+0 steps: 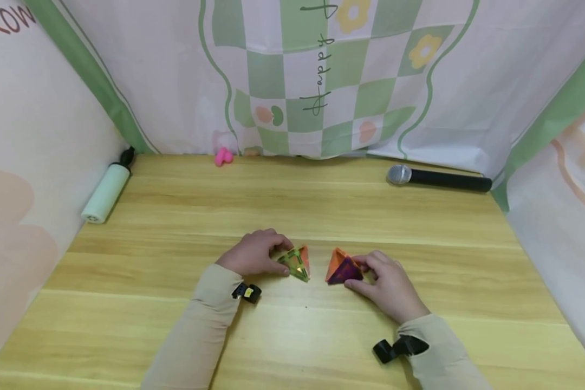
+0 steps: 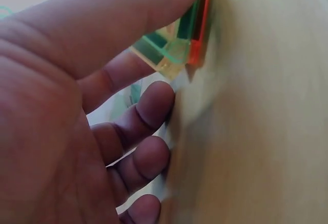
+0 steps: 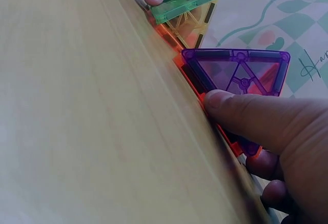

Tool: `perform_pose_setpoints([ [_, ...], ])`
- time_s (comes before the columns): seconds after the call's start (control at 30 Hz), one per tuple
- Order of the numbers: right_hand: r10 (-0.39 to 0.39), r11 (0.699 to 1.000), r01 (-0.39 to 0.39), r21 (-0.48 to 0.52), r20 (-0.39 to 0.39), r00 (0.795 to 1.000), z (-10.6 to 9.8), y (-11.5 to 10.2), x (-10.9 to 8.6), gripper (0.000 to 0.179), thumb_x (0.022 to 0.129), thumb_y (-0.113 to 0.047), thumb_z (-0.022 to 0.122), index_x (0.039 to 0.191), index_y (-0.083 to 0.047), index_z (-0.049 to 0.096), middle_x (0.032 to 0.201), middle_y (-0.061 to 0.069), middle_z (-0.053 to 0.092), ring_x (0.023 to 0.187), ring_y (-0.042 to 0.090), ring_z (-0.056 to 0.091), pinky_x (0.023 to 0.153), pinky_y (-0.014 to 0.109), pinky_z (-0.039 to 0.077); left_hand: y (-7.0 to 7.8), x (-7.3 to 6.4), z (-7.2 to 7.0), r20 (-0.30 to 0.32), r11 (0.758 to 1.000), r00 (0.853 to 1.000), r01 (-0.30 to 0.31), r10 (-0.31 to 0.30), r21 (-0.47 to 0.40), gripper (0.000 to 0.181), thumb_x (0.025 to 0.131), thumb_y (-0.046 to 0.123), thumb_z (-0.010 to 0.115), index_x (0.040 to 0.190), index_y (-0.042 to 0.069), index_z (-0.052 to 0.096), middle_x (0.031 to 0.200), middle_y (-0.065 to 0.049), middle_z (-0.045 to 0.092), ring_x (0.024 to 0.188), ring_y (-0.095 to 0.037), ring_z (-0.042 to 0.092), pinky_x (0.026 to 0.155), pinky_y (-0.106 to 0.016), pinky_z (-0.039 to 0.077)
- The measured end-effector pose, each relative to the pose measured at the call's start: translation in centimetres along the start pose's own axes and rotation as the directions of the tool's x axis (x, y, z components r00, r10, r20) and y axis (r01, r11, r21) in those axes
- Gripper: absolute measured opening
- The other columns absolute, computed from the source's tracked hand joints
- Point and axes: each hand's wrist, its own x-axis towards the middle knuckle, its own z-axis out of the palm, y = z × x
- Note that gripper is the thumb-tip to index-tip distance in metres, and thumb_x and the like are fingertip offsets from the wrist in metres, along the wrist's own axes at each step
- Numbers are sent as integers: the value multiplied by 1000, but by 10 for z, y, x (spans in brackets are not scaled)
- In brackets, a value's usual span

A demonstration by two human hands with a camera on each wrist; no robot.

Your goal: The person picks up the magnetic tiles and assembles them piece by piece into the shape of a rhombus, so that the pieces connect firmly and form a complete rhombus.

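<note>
Two small pyramids of see-through magnetic tiles stand on the wooden table, a gap between them in the head view. My left hand (image 1: 255, 253) pinches the left pyramid (image 1: 294, 264), made of green, yellow and orange triangles, between thumb and index finger. In the left wrist view its other fingers are loosely bent beside the tabletop. My right hand (image 1: 389, 284) grips the right pyramid (image 1: 345, 271), which has purple and orange sides. Its thumb lies against the purple tile (image 3: 243, 75), low near the orange edge, in the right wrist view. The fingers behind that pyramid are partly hidden.
A black microphone (image 1: 448, 180) with a silver head lies at the table's back right. At the back left lies a mint-green cylinder (image 1: 106, 194) with a black end. A small pink object (image 1: 223, 157) sits by the checked curtain (image 1: 302, 76) behind the table (image 1: 292, 211).
</note>
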Motion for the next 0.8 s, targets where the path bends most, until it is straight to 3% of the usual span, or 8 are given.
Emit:
perform_pose_setpoints([
  [0.23, -2, 1000, 2, 2, 0, 1000, -2, -2, 0, 47, 80, -38, 85, 116, -12, 73, 94, -7, 60, 75, 11, 48, 79, 39, 38, 2, 3, 2, -19, 999, 1000, -11, 12, 43, 46, 84, 41, 82, 126, 26, 68, 98, 10, 58, 90, -11, 52, 87, -42, 42],
  [0.8, -8, 1000, 8, 4, 2, 1000, -3, -2, 0, 48, 80, -39, 84, 118, -12, 73, 94, -7, 60, 75, 11, 49, 79, 39, 38, 10, 8, 10, -67, 999, 997, -25, 28, 39, 45, 86, 41, 79, 127, 26, 71, 95, 10, 62, 83, -9, 54, 82, -35, 42],
])
